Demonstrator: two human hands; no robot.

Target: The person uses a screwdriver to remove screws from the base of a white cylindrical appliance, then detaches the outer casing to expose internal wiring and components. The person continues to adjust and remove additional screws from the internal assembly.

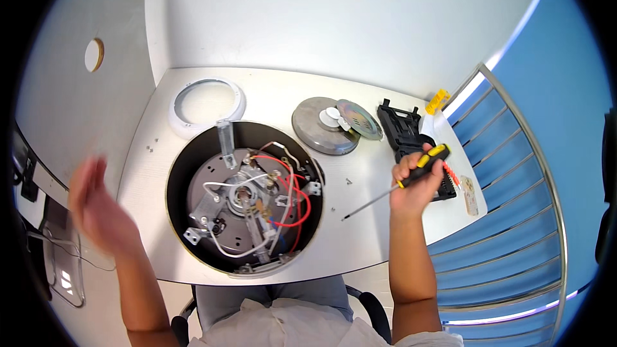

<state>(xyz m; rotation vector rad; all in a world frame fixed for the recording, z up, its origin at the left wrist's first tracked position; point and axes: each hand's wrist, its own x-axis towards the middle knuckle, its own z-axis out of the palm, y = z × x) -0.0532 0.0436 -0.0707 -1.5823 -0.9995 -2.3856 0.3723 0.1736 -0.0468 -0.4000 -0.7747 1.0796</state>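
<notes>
My right hand (414, 183) is wrapped round the black and yellow handle of a screwdriver (432, 162). Its long shaft slants down to the left, the tip near the white table's surface. My left hand (103, 209), blurred by motion, is raised off the table's left side with fingers stretched out and nothing visible in it. Between my hands stands a round dark metal appliance housing (173, 199), open at the top. Inside it are a round metal base, metal brackets and red and white wires (302, 215). Neither hand touches the housing.
Behind the housing lies a white ring (239, 106). A round metal plate (308, 125) and a thin disc (360, 120) lie to its right. Beyond are a black tool case (402, 130) and a yellow holder (438, 101). Small screws (349, 181) are scattered about. A metal railing (546, 180) borders the right.
</notes>
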